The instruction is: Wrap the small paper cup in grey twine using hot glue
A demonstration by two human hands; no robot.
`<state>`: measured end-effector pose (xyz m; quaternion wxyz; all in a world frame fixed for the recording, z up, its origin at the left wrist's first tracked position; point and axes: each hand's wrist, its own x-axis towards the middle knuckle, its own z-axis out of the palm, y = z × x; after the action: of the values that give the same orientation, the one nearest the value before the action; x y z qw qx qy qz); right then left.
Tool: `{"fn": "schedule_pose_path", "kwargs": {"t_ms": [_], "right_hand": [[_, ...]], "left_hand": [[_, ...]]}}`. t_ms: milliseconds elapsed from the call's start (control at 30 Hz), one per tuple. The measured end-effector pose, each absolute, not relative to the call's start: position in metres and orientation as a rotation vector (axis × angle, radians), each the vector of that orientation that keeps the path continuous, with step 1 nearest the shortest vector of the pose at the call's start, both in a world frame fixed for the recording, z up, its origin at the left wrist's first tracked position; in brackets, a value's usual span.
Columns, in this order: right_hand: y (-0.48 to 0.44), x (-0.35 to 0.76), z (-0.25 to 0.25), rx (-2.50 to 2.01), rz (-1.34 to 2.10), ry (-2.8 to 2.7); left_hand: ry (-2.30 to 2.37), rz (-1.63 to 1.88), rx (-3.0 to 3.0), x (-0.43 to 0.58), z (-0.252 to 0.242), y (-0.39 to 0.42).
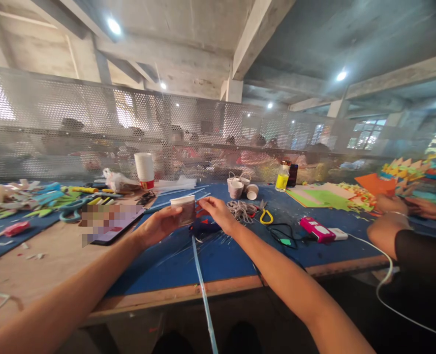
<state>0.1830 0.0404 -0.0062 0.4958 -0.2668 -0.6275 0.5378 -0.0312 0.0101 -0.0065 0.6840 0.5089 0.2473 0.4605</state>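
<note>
My left hand (162,223) is closed round the side of a paper cup (187,210) with a white rim and a brownish covering on its wall. Beside the cup's right side, my right hand (218,211) has its thumb and fingers drawn together; what lies between them is too small to make out. Under the hands lies a dark blue tool, seemingly a glue gun (206,228), partly hidden. A long light blue strip (202,282) runs from near it over the table edge. To the right sit a tangle of grey cord (242,211) and yellow-handled scissors (265,216).
Several covered cups (235,189), a bottle (282,177) and a cup stack (144,167) stand at the back. A phone (118,228) and blue scissors (74,209) lie left. A pink device (317,230) with a cable lies right, near a co-worker's arm (388,231).
</note>
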Motion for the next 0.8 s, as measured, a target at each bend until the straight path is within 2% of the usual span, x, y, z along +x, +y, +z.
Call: {"fn": "schedule_pose_path", "kwargs": {"t_ms": [167, 533, 800], "right_hand": [[0.041, 0.181, -0.006, -0.684, 1.124, -1.564], [0.03, 0.183, -0.004, -0.602, 0.953, -1.679], [0.037, 0.183, -0.007, -0.619, 1.108, -1.553]], "left_hand": [[0.52, 1.031, 1.173, -0.027, -0.005, 0.008], [0.521, 1.006, 1.179, -0.026, -0.011, 0.013], [0.627, 1.077, 1.089, -0.023, -0.006, 0.007]]}}
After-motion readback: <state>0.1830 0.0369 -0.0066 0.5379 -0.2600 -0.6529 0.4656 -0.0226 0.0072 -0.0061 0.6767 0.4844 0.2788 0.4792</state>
